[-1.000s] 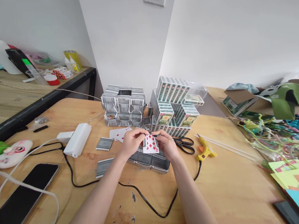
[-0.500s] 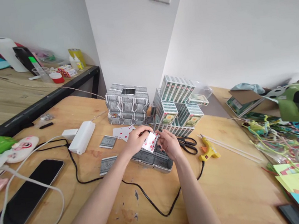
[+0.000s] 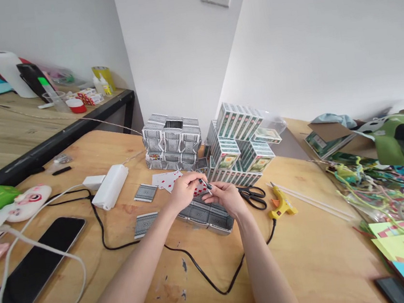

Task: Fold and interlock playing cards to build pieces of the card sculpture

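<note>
Between my two hands is a playing card (image 3: 200, 189) with red pips, its edge pinched by the fingertips. My left hand (image 3: 186, 190) closes on the card's left side, my right hand (image 3: 226, 196) on its right side. Just below them lies a long block of grey-patterned cards (image 3: 209, 215). Behind stands a larger structure of folded cards (image 3: 172, 142) with a square opening on top. Face-up diamond cards (image 3: 165, 180) lie left of my left hand. Two grey-backed cards, one nearer (image 3: 146, 224) and one farther (image 3: 146, 192), rest on the table.
Stacked card boxes (image 3: 236, 147) stand at the back. Black scissors (image 3: 254, 197) and a yellow glue gun (image 3: 281, 201) lie right of my hands; its black cord (image 3: 218, 290) loops in front. A white power strip (image 3: 110, 186) and phone (image 3: 36, 267) are left. Craft scraps (image 3: 382, 194) crowd the right.
The card between my hands has tilted, so less of its face shows. My right hand has turned, its fingers now pinching the card's edge closer to the left fingertips.
</note>
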A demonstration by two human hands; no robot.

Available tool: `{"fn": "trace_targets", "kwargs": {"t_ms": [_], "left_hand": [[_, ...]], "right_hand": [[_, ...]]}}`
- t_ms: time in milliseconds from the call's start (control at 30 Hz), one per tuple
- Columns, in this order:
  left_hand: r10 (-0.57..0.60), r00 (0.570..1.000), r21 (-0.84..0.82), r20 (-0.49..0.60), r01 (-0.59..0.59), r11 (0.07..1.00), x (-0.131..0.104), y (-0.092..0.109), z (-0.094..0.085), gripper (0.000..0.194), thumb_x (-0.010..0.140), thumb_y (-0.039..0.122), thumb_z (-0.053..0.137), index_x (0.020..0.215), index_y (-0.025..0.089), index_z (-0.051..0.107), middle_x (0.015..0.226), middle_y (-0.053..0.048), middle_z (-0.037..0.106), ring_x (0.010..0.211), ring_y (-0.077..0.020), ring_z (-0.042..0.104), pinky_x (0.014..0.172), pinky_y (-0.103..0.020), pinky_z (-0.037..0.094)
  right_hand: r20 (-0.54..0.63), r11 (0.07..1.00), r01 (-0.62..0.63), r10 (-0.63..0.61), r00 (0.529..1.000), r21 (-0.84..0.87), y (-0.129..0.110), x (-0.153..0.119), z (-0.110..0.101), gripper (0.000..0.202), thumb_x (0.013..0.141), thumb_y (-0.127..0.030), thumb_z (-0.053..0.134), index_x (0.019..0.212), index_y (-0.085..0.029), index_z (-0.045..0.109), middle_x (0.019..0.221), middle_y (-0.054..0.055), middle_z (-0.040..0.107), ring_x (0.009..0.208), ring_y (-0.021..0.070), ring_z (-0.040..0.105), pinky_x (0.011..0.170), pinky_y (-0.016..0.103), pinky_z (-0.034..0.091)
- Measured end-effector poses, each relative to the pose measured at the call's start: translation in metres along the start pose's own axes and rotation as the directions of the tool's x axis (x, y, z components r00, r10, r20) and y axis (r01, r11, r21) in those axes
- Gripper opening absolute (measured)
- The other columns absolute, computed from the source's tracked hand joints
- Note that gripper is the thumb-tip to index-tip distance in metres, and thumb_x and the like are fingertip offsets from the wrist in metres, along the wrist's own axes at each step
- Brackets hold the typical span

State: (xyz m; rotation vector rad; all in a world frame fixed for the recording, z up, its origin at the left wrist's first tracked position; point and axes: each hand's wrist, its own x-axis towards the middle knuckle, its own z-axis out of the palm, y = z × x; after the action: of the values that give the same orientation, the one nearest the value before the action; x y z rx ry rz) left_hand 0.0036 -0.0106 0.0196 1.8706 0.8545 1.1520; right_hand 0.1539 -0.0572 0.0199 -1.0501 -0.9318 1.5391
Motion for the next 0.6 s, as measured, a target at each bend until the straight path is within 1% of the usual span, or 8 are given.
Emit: {"fn": "trace_targets", "kwargs": {"t_ms": [133, 233, 300, 467, 533, 600], "left_hand": [[-0.019, 0.999, -0.029, 0.037, 0.020, 0.999, -0.0008, -0.0012, 0.0008, 0.024, 0.080, 0.012, 0.039, 0.078, 0.018, 0.063, 0.082, -0.002, 0.064, 0.078, -0.0129, 0.057, 0.074, -0.025, 0.044], [-0.035, 0.998, -0.039, 0.050, 0.037, 0.999, -0.0010, -0.0020, 0.0017, 0.025, 0.078, 0.012, 0.040, 0.077, 0.018, 0.064, 0.081, -0.001, 0.065, 0.078, -0.0129, 0.058, 0.074, -0.024, 0.044], [-0.059, 0.997, -0.039, 0.054, 0.061, 0.997, -0.0004, -0.0010, 0.0017, 0.024, 0.077, 0.013, 0.042, 0.078, 0.018, 0.065, 0.084, -0.001, 0.066, 0.081, -0.0137, 0.059, 0.077, -0.025, 0.045], [-0.137, 0.990, -0.064, 0.033, 0.139, 0.988, 0.0022, 0.0051, 0.0000, 0.031, 0.078, 0.015, 0.040, 0.097, 0.018, 0.064, 0.102, -0.003, 0.065, 0.095, -0.0152, 0.058, 0.085, -0.027, 0.043], [-0.168, 0.986, -0.090, 0.016, 0.169, 0.982, 0.0024, 0.0071, -0.0002, 0.029, 0.080, 0.020, 0.041, 0.099, 0.017, 0.063, 0.102, -0.004, 0.065, 0.094, -0.0157, 0.058, 0.083, -0.026, 0.044], [-0.191, 0.981, -0.097, 0.026, 0.193, 0.976, 0.0016, 0.0080, 0.0002, 0.027, 0.080, 0.028, 0.045, 0.097, 0.016, 0.063, 0.096, -0.005, 0.067, 0.088, -0.0165, 0.060, 0.076, -0.026, 0.046]], "right_hand": [[0.087, 0.999, -0.045, 0.047, 0.995, -0.019, -0.0029, -0.0037, 0.0034, 0.032, 0.066, -0.040, 0.068, 0.083, -0.014, 0.065, 0.078, 0.005, 0.067, 0.074, 0.0234, 0.067, 0.068, 0.036, 0.055], [0.116, 0.998, -0.049, 0.053, 0.992, -0.041, -0.0037, -0.0056, 0.0044, 0.031, 0.066, -0.041, 0.067, 0.081, -0.014, 0.065, 0.075, 0.005, 0.067, 0.076, 0.0259, 0.067, 0.067, 0.038, 0.056], [0.108, 0.997, -0.049, 0.056, 0.993, -0.062, -0.0027, -0.0053, 0.0039, 0.031, 0.066, -0.041, 0.067, 0.080, -0.014, 0.065, 0.073, 0.005, 0.067, 0.073, 0.0255, 0.067, 0.065, 0.037, 0.056], [0.078, 0.995, -0.041, 0.048, 0.996, -0.094, 0.0007, -0.0033, 0.0027, 0.033, 0.067, -0.041, 0.067, 0.083, -0.012, 0.064, 0.071, 0.006, 0.068, 0.065, 0.0213, 0.068, 0.061, 0.032, 0.056], [0.078, 0.995, -0.037, 0.044, 0.996, -0.095, 0.0009, -0.0034, 0.0033, 0.035, 0.067, -0.042, 0.067, 0.084, -0.011, 0.064, 0.072, 0.008, 0.068, 0.066, 0.0209, 0.068, 0.061, 0.031, 0.056], [0.082, 0.994, -0.032, 0.040, 0.996, -0.100, 0.0008, -0.0038, 0.0042, 0.036, 0.066, -0.043, 0.067, 0.084, -0.011, 0.064, 0.072, 0.008, 0.068, 0.066, 0.0210, 0.068, 0.061, 0.031, 0.056]]}}
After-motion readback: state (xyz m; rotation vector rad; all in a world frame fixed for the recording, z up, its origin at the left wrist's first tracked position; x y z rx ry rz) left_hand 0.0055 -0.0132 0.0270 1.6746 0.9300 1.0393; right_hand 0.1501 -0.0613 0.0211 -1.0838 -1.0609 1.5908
